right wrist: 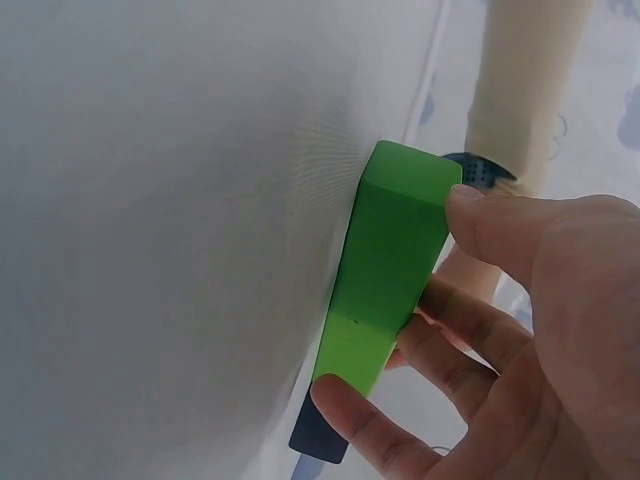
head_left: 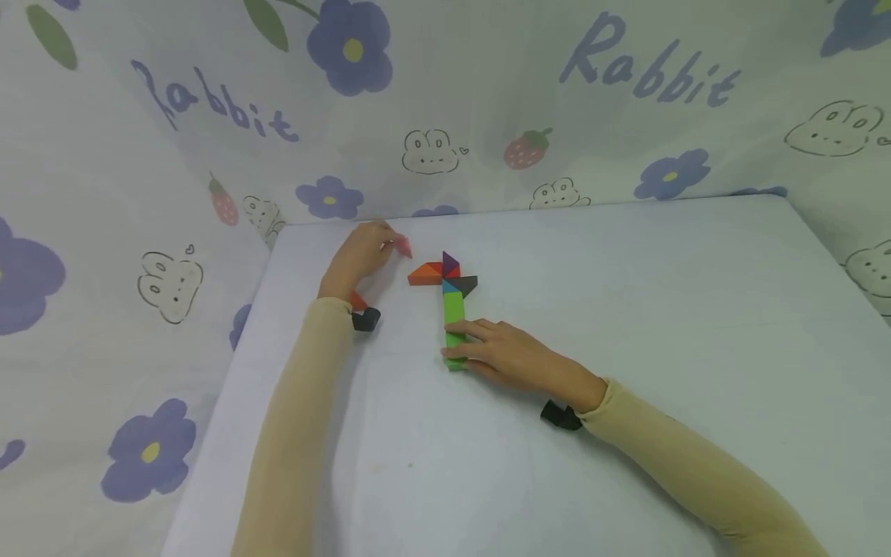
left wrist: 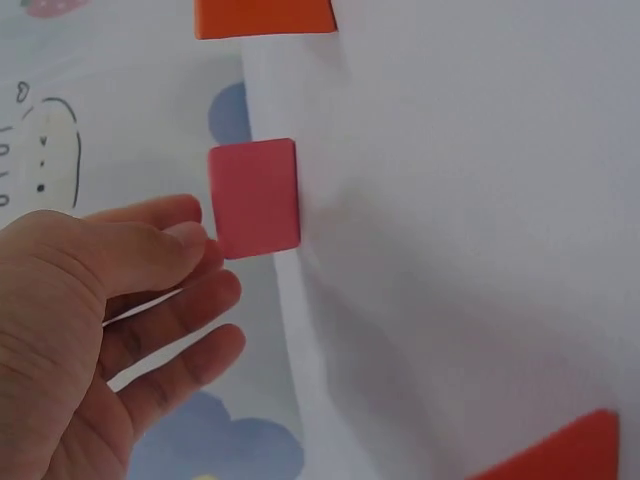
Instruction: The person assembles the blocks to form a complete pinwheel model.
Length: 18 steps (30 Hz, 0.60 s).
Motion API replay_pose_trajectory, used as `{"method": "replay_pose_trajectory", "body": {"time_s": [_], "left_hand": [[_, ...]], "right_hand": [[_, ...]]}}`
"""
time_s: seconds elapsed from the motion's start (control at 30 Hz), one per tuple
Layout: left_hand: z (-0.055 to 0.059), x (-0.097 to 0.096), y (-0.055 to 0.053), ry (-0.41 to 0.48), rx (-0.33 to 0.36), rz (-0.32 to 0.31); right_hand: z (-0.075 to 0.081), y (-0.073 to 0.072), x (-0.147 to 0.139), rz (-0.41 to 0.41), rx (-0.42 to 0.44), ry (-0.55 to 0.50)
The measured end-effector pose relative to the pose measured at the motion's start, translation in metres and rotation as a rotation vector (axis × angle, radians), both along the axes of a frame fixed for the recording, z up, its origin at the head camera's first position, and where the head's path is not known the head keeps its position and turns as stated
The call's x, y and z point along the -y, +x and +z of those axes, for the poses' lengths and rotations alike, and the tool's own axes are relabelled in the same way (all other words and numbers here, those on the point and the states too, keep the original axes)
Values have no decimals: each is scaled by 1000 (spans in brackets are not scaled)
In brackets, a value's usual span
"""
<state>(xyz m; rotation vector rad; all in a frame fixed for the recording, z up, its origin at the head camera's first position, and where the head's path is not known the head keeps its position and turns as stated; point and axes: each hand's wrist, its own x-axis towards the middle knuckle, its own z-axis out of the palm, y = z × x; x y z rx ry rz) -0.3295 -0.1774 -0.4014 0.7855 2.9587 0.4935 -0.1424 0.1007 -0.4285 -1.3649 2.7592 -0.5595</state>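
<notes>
In the head view my left hand is at the back left of the table, pinching a pinkish-red triangular block between thumb and fingertips. The left wrist view shows one flat face of that block. Green blocks form a straight stem at the middle. My right hand holds the near part of this stem, fingers across it and thumb against its end. Around the stem's far end sit an orange block, a purple block, a blue block and a dark grey block, with red between.
A separate red block lies by my left wrist, partly hidden. Each wrist carries a black device, one on the left. Behind the white table hangs a patterned cloth, which also covers both sides.
</notes>
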Motion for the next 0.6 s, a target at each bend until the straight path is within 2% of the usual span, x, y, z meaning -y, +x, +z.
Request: {"method": "replay_pose_trajectory", "body": {"time_s": [0.4,0.6], "left_hand": [[1,1,3,-18,18,-12],[0,-5,2,-27,101,61]], "right_hand": [[1,0,-1,0,-14,2],[1,1,0,5,-22,-6]]}}
